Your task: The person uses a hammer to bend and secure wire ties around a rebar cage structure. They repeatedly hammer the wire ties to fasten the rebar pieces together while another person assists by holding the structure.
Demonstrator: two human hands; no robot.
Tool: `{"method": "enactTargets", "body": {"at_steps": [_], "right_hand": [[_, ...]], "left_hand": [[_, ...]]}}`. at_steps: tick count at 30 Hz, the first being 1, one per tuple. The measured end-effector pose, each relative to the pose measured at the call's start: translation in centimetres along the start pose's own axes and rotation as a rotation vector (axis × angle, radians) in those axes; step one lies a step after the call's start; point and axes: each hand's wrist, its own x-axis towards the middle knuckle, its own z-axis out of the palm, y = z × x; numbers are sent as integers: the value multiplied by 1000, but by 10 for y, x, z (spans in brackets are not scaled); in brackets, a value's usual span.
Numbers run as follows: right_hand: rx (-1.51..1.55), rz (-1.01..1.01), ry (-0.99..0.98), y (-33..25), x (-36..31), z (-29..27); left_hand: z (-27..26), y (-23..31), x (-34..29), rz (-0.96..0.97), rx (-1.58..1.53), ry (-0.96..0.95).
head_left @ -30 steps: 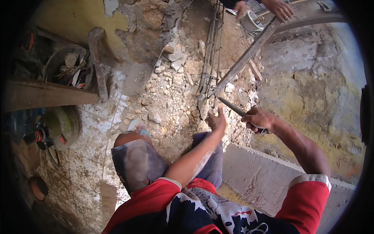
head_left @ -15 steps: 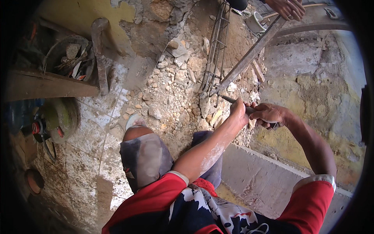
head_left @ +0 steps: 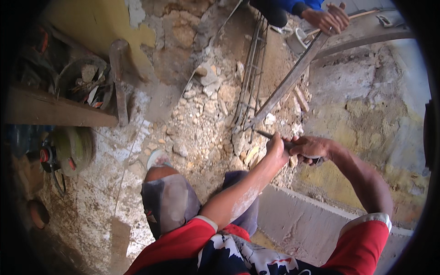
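My left hand (head_left: 277,150) is closed around the front part of a dark metal hand tool (head_left: 263,134) with a narrow, tapering tip. My right hand (head_left: 311,150) grips the same tool farther back; the fingers hide most of its body, so its exact kind does not show. The tip is at the near end of a rebar cage (head_left: 250,87), beside a bent bar end; whether they touch I cannot tell. A long wooden board (head_left: 288,80) slants down to that end of the cage. Another person's hand (head_left: 327,19) rests at the board's upper end.
Broken rubble (head_left: 201,119) lies around the cage and ahead of my feet. A low concrete ledge (head_left: 302,215) runs beside my right leg. At left are a green gas cylinder (head_left: 73,146), a wooden plank (head_left: 59,107) and a bucket of debris (head_left: 87,80).
The view has shifted, so the cage, board and my hands appear lower. More of the other person's blue sleeve shows. Both my hands keep their hold on the tool.
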Motion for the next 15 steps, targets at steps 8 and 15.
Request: {"method": "enactTargets", "body": {"at_steps": [8,15], "right_hand": [[27,-15,-25,8,5,-8],[0,33,-22,8,4,-6]], "left_hand": [[13,1,-13,7,-9,2],[-2,-3,-25,166,367,189]]}}
